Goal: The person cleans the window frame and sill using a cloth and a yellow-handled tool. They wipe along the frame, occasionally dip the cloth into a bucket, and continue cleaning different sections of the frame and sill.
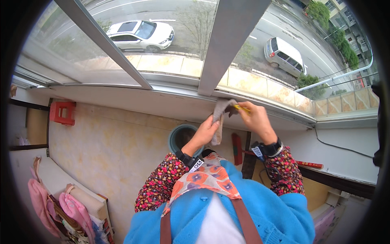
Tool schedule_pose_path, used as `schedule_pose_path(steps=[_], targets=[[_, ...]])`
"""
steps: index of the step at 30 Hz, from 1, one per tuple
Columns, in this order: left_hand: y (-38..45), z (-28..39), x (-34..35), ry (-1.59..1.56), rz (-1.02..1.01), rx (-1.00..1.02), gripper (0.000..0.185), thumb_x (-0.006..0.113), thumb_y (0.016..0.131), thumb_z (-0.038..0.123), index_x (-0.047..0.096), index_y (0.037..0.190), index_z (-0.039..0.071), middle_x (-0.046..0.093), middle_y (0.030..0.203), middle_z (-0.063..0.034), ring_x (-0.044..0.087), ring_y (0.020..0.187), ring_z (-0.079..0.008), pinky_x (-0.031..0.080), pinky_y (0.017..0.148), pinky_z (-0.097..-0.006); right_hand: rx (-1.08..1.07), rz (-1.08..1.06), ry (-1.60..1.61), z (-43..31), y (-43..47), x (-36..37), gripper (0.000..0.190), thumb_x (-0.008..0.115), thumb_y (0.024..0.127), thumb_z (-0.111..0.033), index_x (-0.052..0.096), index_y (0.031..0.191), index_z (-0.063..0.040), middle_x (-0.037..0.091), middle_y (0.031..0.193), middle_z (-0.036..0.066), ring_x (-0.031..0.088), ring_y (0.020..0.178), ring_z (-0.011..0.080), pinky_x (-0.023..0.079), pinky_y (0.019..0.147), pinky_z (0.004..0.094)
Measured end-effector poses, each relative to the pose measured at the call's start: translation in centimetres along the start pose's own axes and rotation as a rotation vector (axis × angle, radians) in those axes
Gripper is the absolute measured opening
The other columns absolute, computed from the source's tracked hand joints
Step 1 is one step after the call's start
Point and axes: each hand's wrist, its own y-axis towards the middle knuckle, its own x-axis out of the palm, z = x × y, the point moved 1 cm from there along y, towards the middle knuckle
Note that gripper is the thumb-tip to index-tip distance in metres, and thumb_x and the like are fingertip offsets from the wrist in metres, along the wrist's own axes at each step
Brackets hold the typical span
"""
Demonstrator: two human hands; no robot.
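Observation:
A grey cloth [218, 122] hangs in folds just inside the window. My left hand [204, 131] grips its lower part between thumb and fingers. My right hand [258, 119] is closed around a thin yellow-handled tool [242, 108], whose far end meets the top of the cloth; what kind of tool it is cannot be told. Both hands are close below the metal window frame's lower rail [265, 105]. Under my left forearm stands a blue-grey bucket [172, 141] on the floor, its inside dark and partly hidden by the arm.
A red plastic stool [62, 113] stands at the left by the wall. A red broom head [236, 148] lies right of the bucket. A red printed tube [310, 164] rests on the right ledge [344, 170]. Pink bedding [74, 210] is piled lower left. Window glass [170, 33] faces a street.

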Motion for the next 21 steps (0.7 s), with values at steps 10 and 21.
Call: schedule_pose_path(steps=[10,21], targets=[[1.2,-1.3,1.4,0.057,-0.012,0.043,0.037,0.049,0.101,0.020,0.049,0.131,-0.001,0.063,0.109,-0.0096,0.055,0.099,-0.0138,0.046,0.090,-0.0316,0.134,0.007,0.163,3.6,-1.6,-1.3,0.025,0.071,0.088,-0.015,0.069,0.109,-0.001,0.073,0.094,0.020,0.073,0.089,0.0295,0.056,0.077,0.0329],[-0.3,0.4,-0.5,-0.019,0.109,-0.007,0.034,0.049,0.103,0.016,0.049,0.132,0.000,0.059,0.112,-0.0018,0.054,0.100,-0.0079,0.047,0.089,-0.0262,-0.045,-0.034,0.215,1.7,1.2,1.8,0.026,0.071,0.087,-0.014,0.069,0.109,0.001,0.073,0.094,0.018,0.073,0.087,0.0243,0.055,0.077,0.0323]])
